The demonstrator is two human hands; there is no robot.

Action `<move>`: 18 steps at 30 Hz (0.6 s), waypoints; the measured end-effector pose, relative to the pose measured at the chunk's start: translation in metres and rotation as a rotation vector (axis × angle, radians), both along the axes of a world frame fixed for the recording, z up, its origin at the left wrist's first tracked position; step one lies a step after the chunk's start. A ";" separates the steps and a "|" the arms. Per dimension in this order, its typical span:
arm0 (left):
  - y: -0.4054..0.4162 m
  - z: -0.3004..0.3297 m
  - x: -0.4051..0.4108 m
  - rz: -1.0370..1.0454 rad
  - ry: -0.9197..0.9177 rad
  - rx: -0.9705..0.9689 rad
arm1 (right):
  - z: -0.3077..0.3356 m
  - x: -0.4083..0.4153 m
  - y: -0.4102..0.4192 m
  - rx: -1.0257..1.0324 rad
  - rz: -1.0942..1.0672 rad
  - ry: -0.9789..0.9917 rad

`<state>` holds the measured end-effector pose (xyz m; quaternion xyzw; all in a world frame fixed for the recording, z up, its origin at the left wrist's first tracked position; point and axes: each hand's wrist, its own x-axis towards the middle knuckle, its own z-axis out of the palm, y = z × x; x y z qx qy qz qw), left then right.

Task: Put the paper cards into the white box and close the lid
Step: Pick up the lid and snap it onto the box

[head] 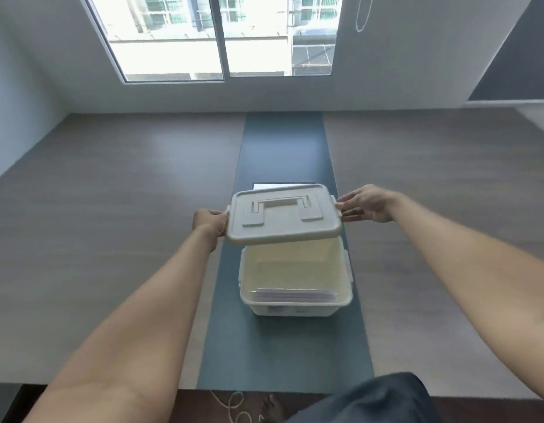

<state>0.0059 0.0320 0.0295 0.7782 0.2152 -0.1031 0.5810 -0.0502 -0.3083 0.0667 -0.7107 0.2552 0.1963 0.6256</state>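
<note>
The white box (296, 306) stands open on a blue runner (283, 346) in the middle of the table. A stack of paper cards (295, 294) lies flat on its bottom. The white lid (283, 219), with a flat handle on top, hangs in the air above the far half of the box, slightly tilted. My left hand (210, 222) grips the lid's left edge. My right hand (367, 203) holds its right edge with the fingertips.
The grey wooden table (112, 239) spreads wide on both sides of the runner. A flat dark-framed object (258, 186) lies on the runner just behind the lid, mostly hidden. A window fills the far wall. A cord lies on the floor below the table's near edge.
</note>
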 end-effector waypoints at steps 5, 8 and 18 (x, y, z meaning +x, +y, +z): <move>-0.005 -0.007 -0.016 -0.106 0.023 0.018 | -0.025 -0.035 -0.009 0.017 0.052 0.079; 0.000 -0.017 -0.029 -0.142 0.061 0.059 | -0.036 -0.053 -0.005 0.056 0.058 0.093; 0.016 -0.045 -0.066 -0.221 0.116 0.071 | -0.068 -0.082 -0.004 0.148 -0.021 0.080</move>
